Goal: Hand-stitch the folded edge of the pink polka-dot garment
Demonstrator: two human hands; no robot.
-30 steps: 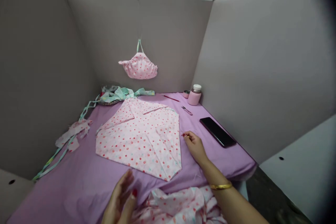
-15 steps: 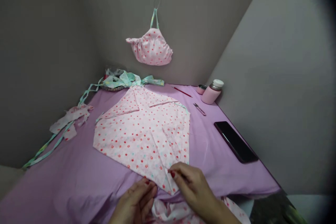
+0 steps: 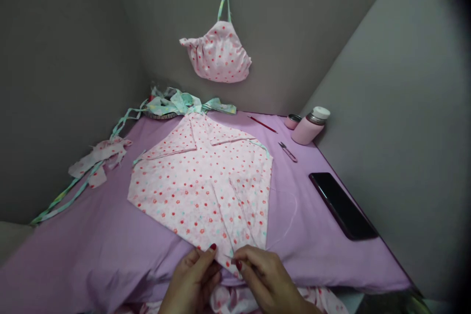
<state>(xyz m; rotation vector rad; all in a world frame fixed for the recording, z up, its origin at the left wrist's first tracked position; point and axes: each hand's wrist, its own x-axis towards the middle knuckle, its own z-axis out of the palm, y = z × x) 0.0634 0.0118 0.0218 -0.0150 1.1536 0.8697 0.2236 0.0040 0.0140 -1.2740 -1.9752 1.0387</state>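
Note:
A pink dotted fabric piece with folded corners lies flat on the purple cloth. My left hand pinches its near edge, thumb on top and the other fingers underneath. Beside it, close to the near corner, my right hand holds a sewing needle between thumb and forefinger; only a thin sliver of it shows. A fine pale thread loops over the cloth to the right of the fabric. More dotted fabric is bunched below my hands.
Thread snips, a red pencil, a phone, a pink bottle and its cup lie on the purple cloth. Green fabric strips sit at the back. A dotted bonnet-like piece hangs above.
My right hand has moved slightly down toward the near corner, and my left thumb now lies further over the fabric edge. The thread loop shows more clearly. The whole view has shifted slightly.

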